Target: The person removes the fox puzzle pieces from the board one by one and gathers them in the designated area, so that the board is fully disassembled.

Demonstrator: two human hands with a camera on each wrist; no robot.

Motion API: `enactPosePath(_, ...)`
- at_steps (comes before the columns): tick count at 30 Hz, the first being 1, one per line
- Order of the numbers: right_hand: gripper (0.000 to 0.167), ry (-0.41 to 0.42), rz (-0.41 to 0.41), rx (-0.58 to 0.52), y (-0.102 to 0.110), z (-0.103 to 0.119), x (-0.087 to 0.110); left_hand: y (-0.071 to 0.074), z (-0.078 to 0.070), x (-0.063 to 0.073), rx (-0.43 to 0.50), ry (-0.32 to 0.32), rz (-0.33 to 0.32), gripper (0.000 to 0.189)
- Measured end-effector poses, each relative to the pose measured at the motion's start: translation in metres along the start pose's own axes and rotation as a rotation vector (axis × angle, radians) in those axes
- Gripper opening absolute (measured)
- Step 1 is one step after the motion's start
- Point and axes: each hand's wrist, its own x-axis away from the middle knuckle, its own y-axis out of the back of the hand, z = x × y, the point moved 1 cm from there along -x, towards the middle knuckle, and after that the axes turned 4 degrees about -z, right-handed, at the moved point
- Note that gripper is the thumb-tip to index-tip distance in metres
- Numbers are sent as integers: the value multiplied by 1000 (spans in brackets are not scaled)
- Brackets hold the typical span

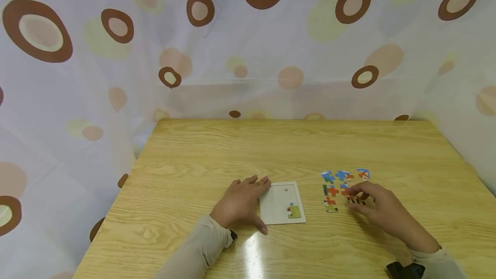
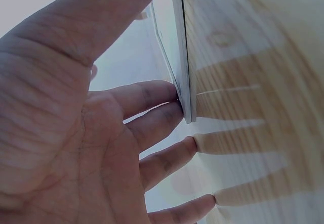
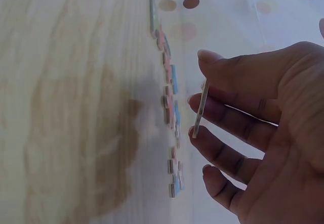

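Note:
My left hand (image 1: 241, 203) spreads its fingers along the left edge of a pale, framed puzzle tray (image 1: 276, 205). In the left wrist view, fingertips (image 2: 169, 90) touch the tray's side and others reach down to the table. One green puzzle piece (image 1: 295, 212) lies in the tray's lower right corner. My right hand (image 1: 381, 210) pinches a thin puzzle piece (image 3: 201, 110) between thumb and fingers, held on edge above the table. Its picture is mostly hidden by the fingers. Just beyond and left of that hand lie loose puzzle pieces (image 1: 327, 177) in blue, red and green.
A wooden table (image 1: 186, 162) extends around the tray and pieces. Behind it hangs a white curtain (image 1: 232, 46) with brown rings and pale dots, which also runs down both sides. Dark bands sit at both wrists, and light glares off the table near the front.

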Motion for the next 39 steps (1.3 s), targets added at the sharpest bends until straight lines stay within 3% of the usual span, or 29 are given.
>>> enactPosePath(6,32,-9,25,20,-5,-4,1,2,1,-1,-14,3,7,126)
enactPosePath(13,33,47,31,73,-12,-6,-2,3,1,-2,-16,-1,6,126)
enactPosePath(29,32,-31,96,114,-13,-6,0,0,-1,-1,-13,1,8,126)
enactPosePath(39,31,-14,55,116,-11,0,0,0,0,-1,-7,4,12,127)
